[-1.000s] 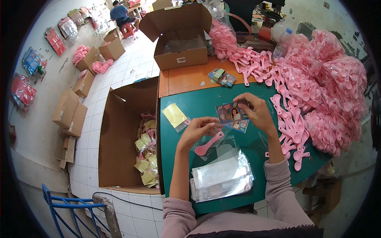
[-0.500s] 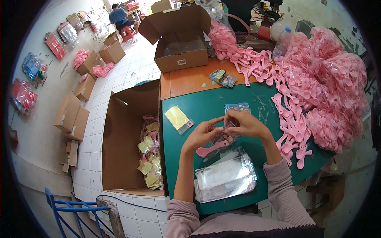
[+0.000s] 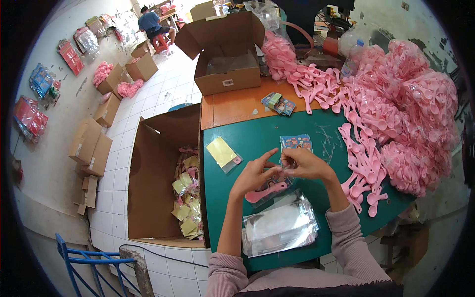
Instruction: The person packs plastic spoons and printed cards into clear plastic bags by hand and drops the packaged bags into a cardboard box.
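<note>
Over the green table [image 3: 326, 198], my left hand [image 3: 253, 174] and my right hand [image 3: 308, 164] meet with fingers pinched at the top edge of a clear plastic bag. A pink spoon [image 3: 266, 192] and a printed card lie in or under the bag, partly covered by my fingers. Just beyond my right hand sits a stack of blue printed cards [image 3: 297, 141]. Close to my body is a pile of clear plastic bags [image 3: 279, 227]. To the left lies a packed bag with a yellow card [image 3: 221, 152].
An open carton [image 3: 163, 168] with packed bags stands left of the table. Loose pink spoons [image 3: 363, 158] and bulging bags of spoons [image 3: 420, 104] cover the right side. Another carton [image 3: 227, 81] and a banded card bundle [image 3: 278, 104] are at the back. A person [image 3: 150, 24] sits far off.
The printed card between my hands has gone lower, beside the spoon, and my fingers have drawn together at the bag's edge. My right hand has uncovered more of the card stack.
</note>
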`<state>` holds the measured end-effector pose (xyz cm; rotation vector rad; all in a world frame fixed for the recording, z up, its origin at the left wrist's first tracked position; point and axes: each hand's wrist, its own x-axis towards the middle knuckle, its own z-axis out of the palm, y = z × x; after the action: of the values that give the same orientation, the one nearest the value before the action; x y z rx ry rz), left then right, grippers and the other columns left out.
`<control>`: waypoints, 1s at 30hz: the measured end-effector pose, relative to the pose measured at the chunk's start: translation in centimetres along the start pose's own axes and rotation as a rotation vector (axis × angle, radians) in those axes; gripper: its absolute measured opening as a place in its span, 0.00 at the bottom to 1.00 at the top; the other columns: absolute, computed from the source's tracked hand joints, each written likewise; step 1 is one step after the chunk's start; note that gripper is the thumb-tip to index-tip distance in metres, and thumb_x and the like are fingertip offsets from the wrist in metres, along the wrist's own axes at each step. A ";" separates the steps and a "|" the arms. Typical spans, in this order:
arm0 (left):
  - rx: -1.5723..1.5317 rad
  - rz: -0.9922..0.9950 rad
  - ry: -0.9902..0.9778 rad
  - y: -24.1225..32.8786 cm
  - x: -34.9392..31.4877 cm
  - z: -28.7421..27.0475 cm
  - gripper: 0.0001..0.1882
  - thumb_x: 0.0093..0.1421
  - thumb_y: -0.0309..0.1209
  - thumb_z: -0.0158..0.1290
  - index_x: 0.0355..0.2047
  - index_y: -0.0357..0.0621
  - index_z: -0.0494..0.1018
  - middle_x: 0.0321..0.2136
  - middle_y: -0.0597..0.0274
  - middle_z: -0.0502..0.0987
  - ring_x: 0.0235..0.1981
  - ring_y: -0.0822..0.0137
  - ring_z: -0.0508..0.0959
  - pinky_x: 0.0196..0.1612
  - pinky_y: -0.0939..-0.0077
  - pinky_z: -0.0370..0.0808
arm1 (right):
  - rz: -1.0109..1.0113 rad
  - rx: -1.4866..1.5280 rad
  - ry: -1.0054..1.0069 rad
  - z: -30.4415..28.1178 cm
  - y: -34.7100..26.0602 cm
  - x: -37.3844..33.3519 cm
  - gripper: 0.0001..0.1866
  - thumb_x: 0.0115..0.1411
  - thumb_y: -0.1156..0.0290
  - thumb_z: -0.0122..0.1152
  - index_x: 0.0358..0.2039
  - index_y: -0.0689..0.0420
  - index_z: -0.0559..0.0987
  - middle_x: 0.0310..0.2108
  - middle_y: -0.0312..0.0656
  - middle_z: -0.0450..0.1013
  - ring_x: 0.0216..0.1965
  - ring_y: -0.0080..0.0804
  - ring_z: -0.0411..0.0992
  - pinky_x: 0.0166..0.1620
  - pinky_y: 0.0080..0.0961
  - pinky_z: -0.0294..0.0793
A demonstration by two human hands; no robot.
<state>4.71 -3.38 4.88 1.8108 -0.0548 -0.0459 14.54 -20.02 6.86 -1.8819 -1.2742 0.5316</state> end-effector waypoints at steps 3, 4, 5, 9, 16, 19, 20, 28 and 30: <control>0.184 0.032 0.093 -0.3 0.0 0.3 0.33 0.53 0.39 0.54 0.56 0.44 0.54 0.32 0.50 0.76 0.29 0.60 0.78 0.29 0.72 0.72 | -0.131 0.077 0.076 0.0 0.1 0.2 0.11 0.44 0.71 0.61 0.28 0.62 0.73 0.18 0.40 0.70 0.21 0.25 0.67 0.27 0.23 0.67; 0.183 0.029 0.096 0.2 -0.1 0.4 0.33 0.53 0.39 0.54 0.56 0.44 0.54 0.32 0.50 0.76 0.29 0.60 0.78 0.29 0.72 0.72 | -0.067 0.068 -0.019 -0.2 0.0 0.0 0.11 0.43 0.71 0.61 0.28 0.62 0.75 0.18 0.40 0.70 0.20 0.25 0.68 0.28 0.23 0.67; 0.184 -0.058 0.087 0.9 -0.2 0.5 0.32 0.54 0.38 0.53 0.56 0.45 0.54 0.33 0.50 0.76 0.31 0.62 0.78 0.32 0.73 0.72 | -0.001 0.059 -0.115 -0.3 -0.1 0.0 0.10 0.43 0.72 0.62 0.27 0.62 0.76 0.18 0.41 0.71 0.20 0.25 0.68 0.28 0.22 0.67; 0.280 -0.123 0.040 0.8 -0.2 0.0 0.28 0.56 0.36 0.51 0.55 0.44 0.57 0.33 0.52 0.76 0.33 0.67 0.76 0.34 0.77 0.71 | 0.050 0.018 -0.119 0.0 0.6 0.2 0.09 0.41 0.72 0.62 0.26 0.61 0.77 0.18 0.42 0.72 0.21 0.24 0.68 0.28 0.21 0.67; 0.035 -0.085 -0.120 -0.9 -2.3 -4.9 0.20 0.55 0.34 0.53 0.46 0.40 0.65 0.26 0.64 0.74 0.26 0.79 0.72 0.29 0.84 0.68 | 0.128 0.294 0.175 -0.9 0.3 0.4 0.09 0.43 0.73 0.64 0.22 0.64 0.75 0.20 0.33 0.69 0.22 0.19 0.64 0.26 0.18 0.64; 0.123 -0.049 -0.101 -0.1 -2.6 -5.1 0.20 0.54 0.33 0.54 0.45 0.40 0.65 0.24 0.66 0.73 0.24 0.80 0.71 0.27 0.85 0.67 | 0.083 0.381 0.112 -0.9 -0.7 0.4 0.08 0.42 0.75 0.64 0.20 0.64 0.74 0.18 0.33 0.68 0.21 0.17 0.63 0.25 0.19 0.63; 0.138 -0.057 -0.105 0.1 -2.6 -5.0 0.20 0.54 0.33 0.54 0.45 0.40 0.65 0.23 0.66 0.73 0.24 0.80 0.71 0.26 0.86 0.67 | 0.153 0.332 0.065 -1.1 -0.7 0.2 0.08 0.42 0.75 0.64 0.21 0.64 0.74 0.18 0.34 0.68 0.20 0.18 0.63 0.25 0.18 0.63; 0.018 -0.204 0.484 -2.0 -3.2 -1.1 0.28 0.58 0.38 0.48 0.54 0.42 0.52 0.35 0.50 0.72 0.32 0.64 0.76 0.37 0.70 0.74 | 0.194 0.036 0.351 -0.1 -2.0 0.5 0.12 0.45 0.69 0.63 0.29 0.62 0.76 0.23 0.38 0.72 0.24 0.23 0.68 0.29 0.19 0.67; -0.750 -0.239 0.226 -1.6 -4.6 0.2 0.33 0.60 0.41 0.44 0.58 0.43 0.41 0.36 0.48 0.72 0.37 0.60 0.76 0.39 0.69 0.74 | -0.130 0.038 -0.002 0.1 -2.1 0.5 0.17 0.47 0.63 0.62 0.35 0.61 0.75 0.34 0.42 0.72 0.34 0.30 0.70 0.36 0.23 0.68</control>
<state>0.11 -2.94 3.29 1.0553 0.3043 -0.0261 13.50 -19.12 8.49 -1.7544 -1.3678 0.4857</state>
